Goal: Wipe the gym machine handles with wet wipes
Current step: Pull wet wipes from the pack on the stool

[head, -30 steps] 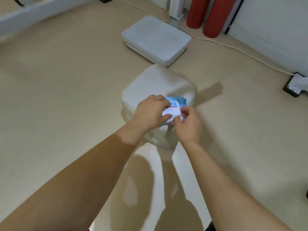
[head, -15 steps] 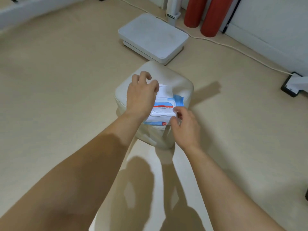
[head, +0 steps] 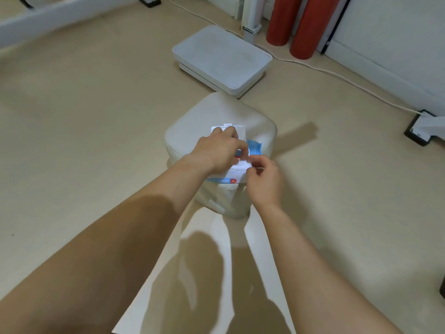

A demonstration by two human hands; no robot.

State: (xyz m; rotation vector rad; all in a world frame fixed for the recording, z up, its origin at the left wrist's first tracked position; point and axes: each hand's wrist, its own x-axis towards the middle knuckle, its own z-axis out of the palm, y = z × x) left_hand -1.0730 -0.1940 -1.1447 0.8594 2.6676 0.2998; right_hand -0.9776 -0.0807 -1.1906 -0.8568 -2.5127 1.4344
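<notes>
A blue and white wet wipes pack (head: pixel 254 147) lies on a white padded seat (head: pixel 207 116) in the middle of the view. Its white lid (head: pixel 239 130) stands flipped up at the far side. My left hand (head: pixel 216 150) lies over the pack, its thumb and forefinger pinched together at the opening; what they hold is hidden. My right hand (head: pixel 263 179) pinches the pack's near right edge. No machine handle is in view.
A white low platform (head: pixel 221 56) sits on the beige floor beyond the seat. Two red cylinders (head: pixel 305 27) stand by the far wall. A white cable (head: pixel 337 75) runs to a black foot (head: pixel 419 135) at the right. A white beam (head: pixel 216 261) extends below the seat.
The pack's lid has been flipped open by my left hand, whose fingers then curled down onto the opening. My right hand stayed at the pack's near right edge.
</notes>
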